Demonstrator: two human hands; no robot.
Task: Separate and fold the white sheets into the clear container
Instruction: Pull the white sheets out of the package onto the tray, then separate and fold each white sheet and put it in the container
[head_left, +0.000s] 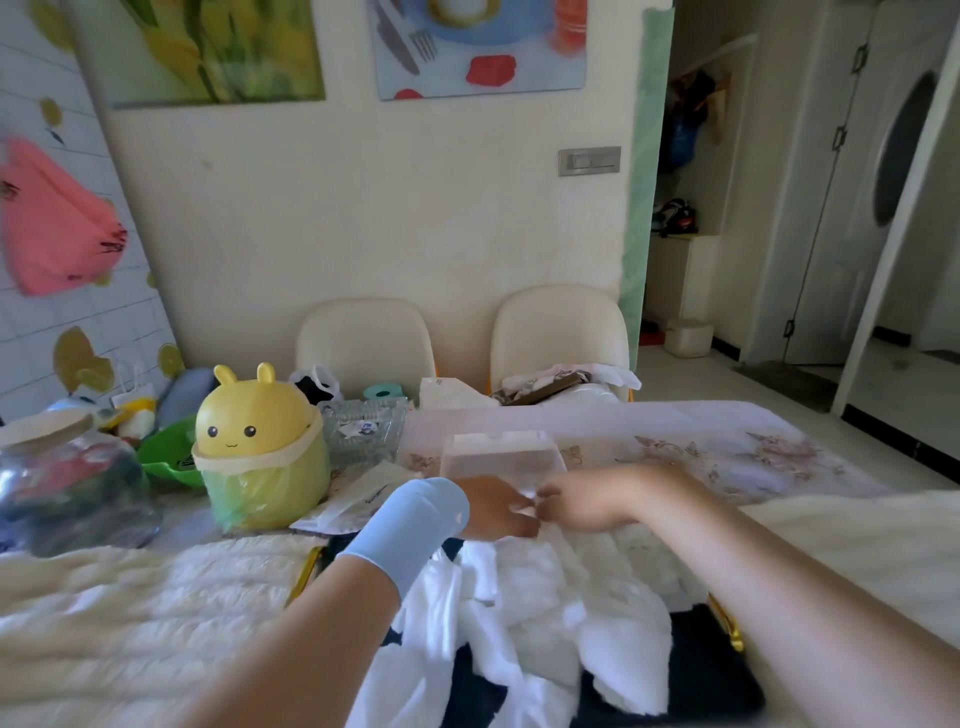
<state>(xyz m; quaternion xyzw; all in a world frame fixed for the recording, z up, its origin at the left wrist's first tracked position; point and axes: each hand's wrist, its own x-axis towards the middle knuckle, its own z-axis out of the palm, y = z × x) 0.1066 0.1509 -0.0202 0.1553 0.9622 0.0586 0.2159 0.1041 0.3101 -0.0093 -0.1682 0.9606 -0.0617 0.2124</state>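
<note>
White sheets (545, 597) lie heaped nearest; left hand (498, 506) and right hand (587, 501), equally close, pinch one sheet (527, 500) between curled fingertips, touching the container (498, 457) just beyond

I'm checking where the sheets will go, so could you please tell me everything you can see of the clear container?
The clear container looks like see-through plastic, boxy, seemingly open on top, with a notched far wall. It stands upright on the floral tablecloth, just beyond the white sheets. The left hand and right hand meet at its near edge; whether they touch it is blurred.
</note>
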